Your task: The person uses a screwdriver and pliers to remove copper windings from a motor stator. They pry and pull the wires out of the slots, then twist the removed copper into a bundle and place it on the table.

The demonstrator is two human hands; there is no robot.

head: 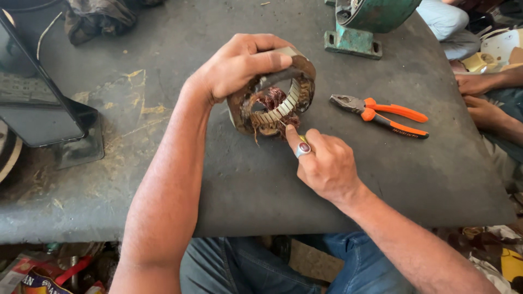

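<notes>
A rusty round motor stator (272,93) with copper windings inside stands tilted on the dark worktable (234,179). My left hand (239,62) grips its upper rim from the left. My right hand (321,163), wearing a ring with a dark red stone, is closed around a thin tool whose tip reaches into the stator's front opening; most of the tool is hidden in the fist.
Orange-handled pliers (381,113) lie on the table right of the stator. A green metal machine base (359,27) stands at the back. Another person's hands (479,98) rest at the right edge. A dark box (32,103) sits at the left, a crumpled cloth (98,19) behind.
</notes>
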